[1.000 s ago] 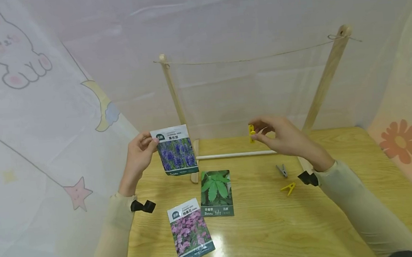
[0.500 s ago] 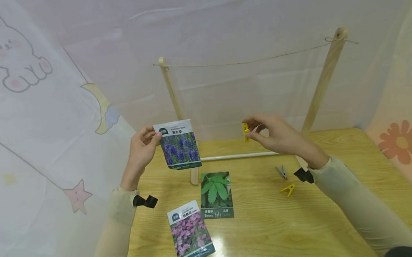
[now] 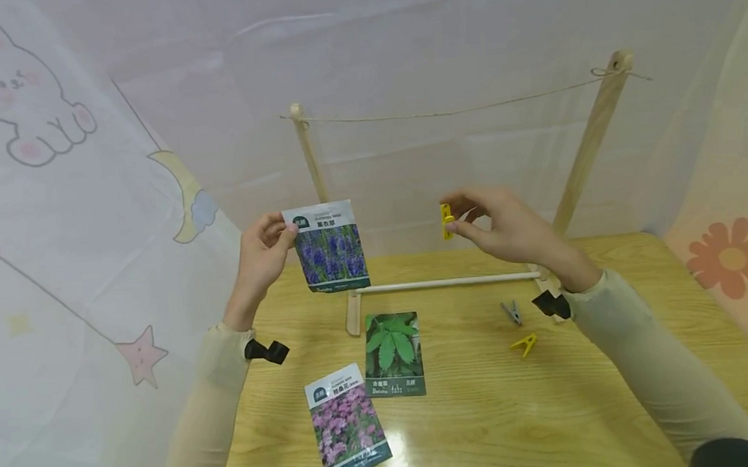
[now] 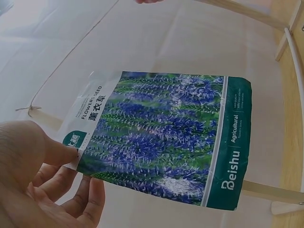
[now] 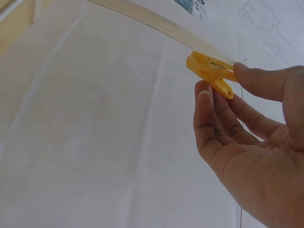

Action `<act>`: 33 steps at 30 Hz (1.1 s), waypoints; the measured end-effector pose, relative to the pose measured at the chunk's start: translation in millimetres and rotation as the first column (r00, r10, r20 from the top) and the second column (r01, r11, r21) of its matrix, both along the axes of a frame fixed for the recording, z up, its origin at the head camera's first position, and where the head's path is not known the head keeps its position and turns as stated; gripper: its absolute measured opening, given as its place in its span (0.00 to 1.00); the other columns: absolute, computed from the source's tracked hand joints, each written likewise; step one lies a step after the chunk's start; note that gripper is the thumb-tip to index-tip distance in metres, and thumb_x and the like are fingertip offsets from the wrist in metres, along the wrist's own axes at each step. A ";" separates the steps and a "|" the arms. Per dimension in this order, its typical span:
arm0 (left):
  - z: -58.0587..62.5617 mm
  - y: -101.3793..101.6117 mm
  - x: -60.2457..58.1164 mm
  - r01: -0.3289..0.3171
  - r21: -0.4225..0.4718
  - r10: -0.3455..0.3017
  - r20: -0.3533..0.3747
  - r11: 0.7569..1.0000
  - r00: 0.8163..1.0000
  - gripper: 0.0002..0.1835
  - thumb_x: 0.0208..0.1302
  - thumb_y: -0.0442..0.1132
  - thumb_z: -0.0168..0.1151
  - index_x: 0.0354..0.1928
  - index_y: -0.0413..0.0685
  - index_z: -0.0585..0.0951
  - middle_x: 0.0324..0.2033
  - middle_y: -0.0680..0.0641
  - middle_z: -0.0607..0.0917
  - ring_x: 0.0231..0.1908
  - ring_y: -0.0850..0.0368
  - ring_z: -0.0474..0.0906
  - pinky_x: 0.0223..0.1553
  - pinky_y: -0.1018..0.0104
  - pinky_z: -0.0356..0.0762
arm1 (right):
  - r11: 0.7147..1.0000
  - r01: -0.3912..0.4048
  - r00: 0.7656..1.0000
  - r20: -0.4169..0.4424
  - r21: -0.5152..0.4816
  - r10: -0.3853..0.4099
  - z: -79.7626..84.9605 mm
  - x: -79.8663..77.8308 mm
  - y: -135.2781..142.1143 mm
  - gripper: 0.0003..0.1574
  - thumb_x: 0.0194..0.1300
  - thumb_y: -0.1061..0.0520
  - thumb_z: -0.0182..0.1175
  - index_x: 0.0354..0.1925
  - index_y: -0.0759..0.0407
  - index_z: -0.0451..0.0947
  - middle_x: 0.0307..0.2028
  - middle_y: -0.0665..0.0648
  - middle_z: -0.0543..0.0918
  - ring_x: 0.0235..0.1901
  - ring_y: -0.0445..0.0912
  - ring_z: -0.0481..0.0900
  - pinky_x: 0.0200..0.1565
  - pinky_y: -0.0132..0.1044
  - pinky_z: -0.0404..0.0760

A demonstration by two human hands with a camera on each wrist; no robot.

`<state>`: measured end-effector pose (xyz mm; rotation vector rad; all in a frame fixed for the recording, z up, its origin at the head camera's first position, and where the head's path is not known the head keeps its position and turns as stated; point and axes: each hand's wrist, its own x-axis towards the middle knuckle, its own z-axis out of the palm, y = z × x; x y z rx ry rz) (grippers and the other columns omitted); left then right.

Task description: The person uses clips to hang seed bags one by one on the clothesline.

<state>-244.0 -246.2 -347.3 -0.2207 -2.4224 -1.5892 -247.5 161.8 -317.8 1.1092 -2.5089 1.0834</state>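
Note:
My left hand [image 3: 262,260] pinches the upper left corner of a seed packet [image 3: 331,251] with purple flowers, held upright above the table. In the left wrist view the thumb lies over the printed front of that packet [image 4: 156,137], fingers behind. To the right, my right hand [image 3: 512,226] holds a yellow clothespin [image 3: 447,222] between thumb and fingers, in the air. The right wrist view shows the thumb on one handle of the clothespin [image 5: 211,73] and fingertips under the other. Above both hands, a thin string [image 3: 450,113] spans two wooden posts.
A green-leaf packet [image 3: 393,355] and a pink-flower packet [image 3: 348,426] lie on the wooden table [image 3: 481,416]. Farther right lie a grey clothespin [image 3: 512,313] and another yellow clothespin [image 3: 525,344]. The stand has a left post [image 3: 310,154], a right post [image 3: 594,139] and a low white bar [image 3: 444,283].
My left hand has raised the purple-flower packet and shifted it slightly right. The right hand has moved a little left and up with the yellow clothespin. Things on the table stay put.

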 end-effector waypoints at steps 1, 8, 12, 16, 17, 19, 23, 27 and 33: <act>1.2 0.7 -0.8 -0.002 0.001 0.002 0.000 1.000 1.000 0.21 0.83 0.39 0.58 0.68 0.31 0.74 0.60 0.30 0.85 0.62 0.38 0.82 0.65 0.47 0.82 | 1.000 0.000 1.000 -0.004 -0.001 0.000 1.6 -0.3 0.1 0.21 0.76 0.63 0.66 0.64 0.64 0.80 0.48 0.59 0.88 0.47 0.51 0.88 0.53 0.49 0.88; 8.5 6.6 -5.6 -0.022 0.021 0.022 0.003 1.000 1.000 0.20 0.83 0.39 0.57 0.66 0.32 0.74 0.59 0.31 0.85 0.60 0.39 0.82 0.64 0.47 0.82 | 1.000 -0.001 1.000 -0.011 -0.004 0.001 12.3 -3.3 0.2 0.21 0.77 0.62 0.65 0.65 0.64 0.79 0.49 0.59 0.87 0.49 0.52 0.87 0.54 0.49 0.87; 10.0 9.6 -8.4 -0.021 0.020 0.021 -0.009 1.000 1.000 0.21 0.83 0.38 0.57 0.68 0.31 0.74 0.60 0.30 0.85 0.61 0.37 0.82 0.64 0.44 0.82 | 1.000 0.000 1.000 -0.011 -0.006 0.000 17.0 -5.5 -0.9 0.21 0.77 0.62 0.65 0.65 0.63 0.79 0.50 0.59 0.87 0.49 0.52 0.88 0.55 0.49 0.87; 10.7 12.7 -11.7 -0.015 0.023 0.015 -0.018 1.000 1.000 0.21 0.83 0.37 0.56 0.68 0.30 0.74 0.60 0.30 0.84 0.62 0.37 0.82 0.64 0.42 0.82 | 1.000 0.000 1.000 -0.017 -0.009 0.000 20.4 -7.1 -2.9 0.20 0.77 0.62 0.65 0.64 0.63 0.80 0.49 0.58 0.87 0.48 0.51 0.87 0.54 0.46 0.87; 11.4 13.5 -12.5 -0.014 0.023 0.014 -0.020 1.000 1.000 0.20 0.83 0.37 0.56 0.68 0.30 0.74 0.61 0.30 0.84 0.62 0.37 0.82 0.64 0.42 0.82 | 1.000 -0.001 1.000 -0.022 -0.011 0.001 21.3 -7.9 -3.6 0.20 0.77 0.63 0.65 0.64 0.63 0.80 0.49 0.59 0.87 0.48 0.51 0.88 0.54 0.46 0.87; 13.2 15.3 -14.3 -0.013 0.016 0.014 -0.026 1.000 1.000 0.19 0.84 0.38 0.56 0.66 0.31 0.75 0.61 0.31 0.84 0.63 0.38 0.82 0.64 0.45 0.82 | 1.000 -0.007 0.999 -0.036 -0.015 0.006 23.6 -9.6 -5.1 0.20 0.76 0.63 0.65 0.63 0.64 0.80 0.49 0.59 0.87 0.47 0.52 0.88 0.53 0.45 0.87; 18.0 20.1 -17.8 -0.007 0.011 0.008 -0.040 1.000 0.999 0.18 0.84 0.38 0.55 0.64 0.31 0.75 0.62 0.32 0.83 0.65 0.38 0.81 0.65 0.45 0.83 | 1.000 -0.017 0.998 -0.057 -0.018 0.016 29.8 -14.2 -8.1 0.20 0.76 0.64 0.66 0.63 0.64 0.81 0.49 0.61 0.88 0.47 0.54 0.89 0.53 0.47 0.87; 21.4 24.9 -21.1 0.001 0.023 0.001 -0.054 1.000 0.999 0.16 0.84 0.37 0.55 0.62 0.31 0.76 0.62 0.33 0.83 0.65 0.37 0.82 0.64 0.43 0.83 | 1.000 -0.002 0.999 -0.047 -0.012 0.002 35.9 -19.4 -9.9 0.20 0.76 0.64 0.66 0.63 0.64 0.81 0.51 0.61 0.88 0.49 0.55 0.89 0.55 0.51 0.87; 23.6 30.3 -25.8 0.005 0.039 -0.002 -0.069 0.999 0.998 0.14 0.83 0.35 0.56 0.60 0.31 0.77 0.59 0.32 0.84 0.62 0.37 0.84 0.61 0.44 0.85 | 1.000 0.006 0.998 -0.057 -0.006 -0.006 43.3 -21.2 -12.6 0.20 0.75 0.63 0.66 0.63 0.64 0.81 0.51 0.61 0.88 0.51 0.56 0.88 0.56 0.52 0.87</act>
